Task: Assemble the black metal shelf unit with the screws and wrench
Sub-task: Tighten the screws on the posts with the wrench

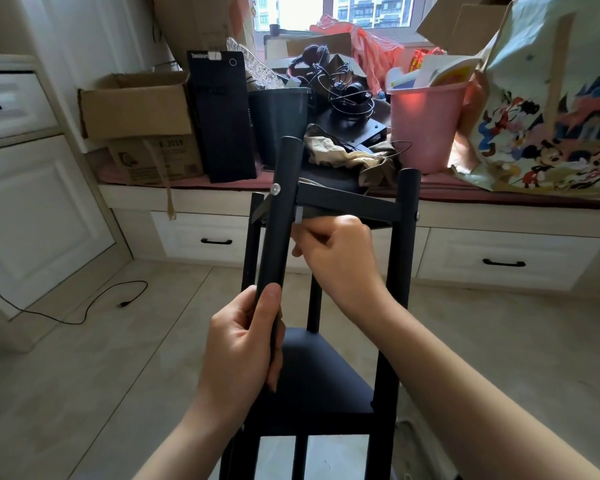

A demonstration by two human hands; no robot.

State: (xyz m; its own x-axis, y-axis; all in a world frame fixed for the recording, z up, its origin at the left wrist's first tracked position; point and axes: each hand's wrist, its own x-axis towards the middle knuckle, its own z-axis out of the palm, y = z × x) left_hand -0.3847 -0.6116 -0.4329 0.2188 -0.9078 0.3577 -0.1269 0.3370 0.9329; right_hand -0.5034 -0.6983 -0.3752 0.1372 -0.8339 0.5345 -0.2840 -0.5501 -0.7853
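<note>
Progress looks well past halfway from the head camera: the black metal shelf unit (312,375) stands on the tiled floor (84,375) in front of the person, with a lower shelf panel (312,382) already fixed between the posts and an upper panel (343,202) sitting near the top. The left hand (243,351) wraps its grip firmly round the near post (279,216), steadying it. The right hand (336,251) pinches a small silvery piece (299,215), probably the wrench or a screw, right at the joint under the upper panel; which one, the view does not tell. One screw head (275,189) shows on this post, another (417,216) on the right post (404,271). This corner seems to be getting tightened; remaining joints are hidden.
</note>
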